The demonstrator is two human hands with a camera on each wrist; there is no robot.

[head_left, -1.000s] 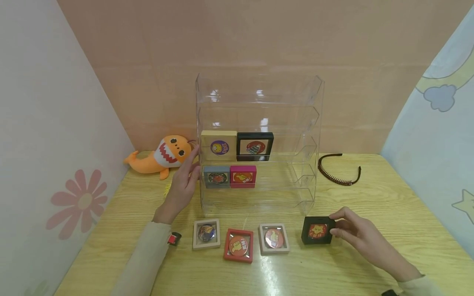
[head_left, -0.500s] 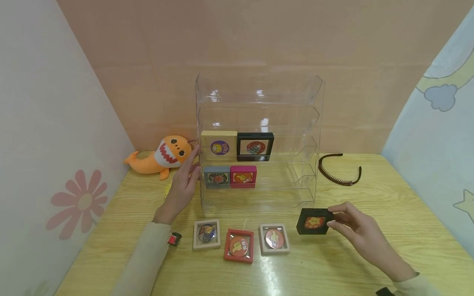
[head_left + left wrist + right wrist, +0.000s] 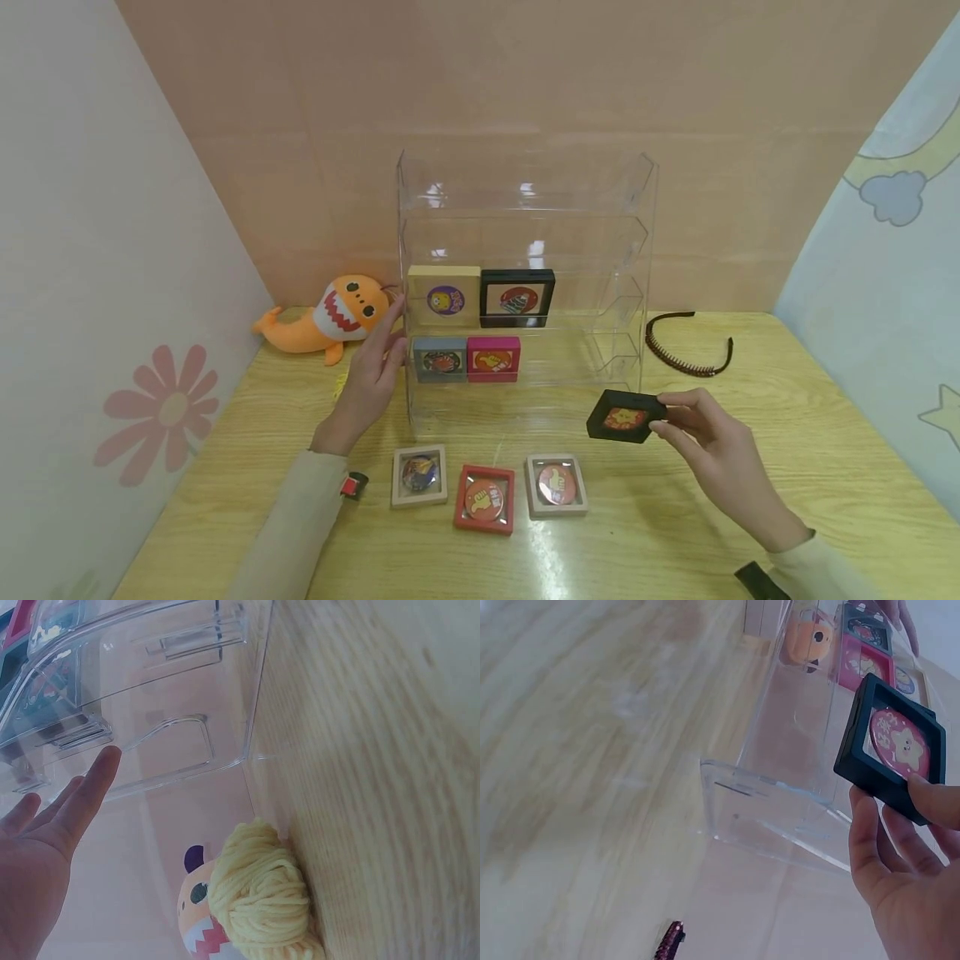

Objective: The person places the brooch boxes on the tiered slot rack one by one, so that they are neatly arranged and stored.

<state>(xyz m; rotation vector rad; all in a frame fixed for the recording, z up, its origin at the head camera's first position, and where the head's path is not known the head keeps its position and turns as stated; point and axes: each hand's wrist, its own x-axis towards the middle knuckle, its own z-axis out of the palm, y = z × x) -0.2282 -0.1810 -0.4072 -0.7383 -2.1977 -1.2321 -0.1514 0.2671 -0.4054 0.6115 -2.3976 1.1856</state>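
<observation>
My right hand pinches a black square frame by its right edge, thumb in front and fingers behind. It is lifted and tilted, a red badge with a yellow star inside, overlapping the lower right corner of the clear acrylic rack in the head view. My left hand touches the rack's left side with extended fingers. On the rack stand a cream frame, another black frame, a grey-blue frame and a magenta frame.
In front of the rack lie a beige frame, a red frame and another pale frame. An orange shark plush and yellow yarn are at the left. Right of the rack is a dark headband.
My right hand has raised the black frame off the table and carried it up and left toward the rack, tilting it back. The left hand stays at the rack's side.
</observation>
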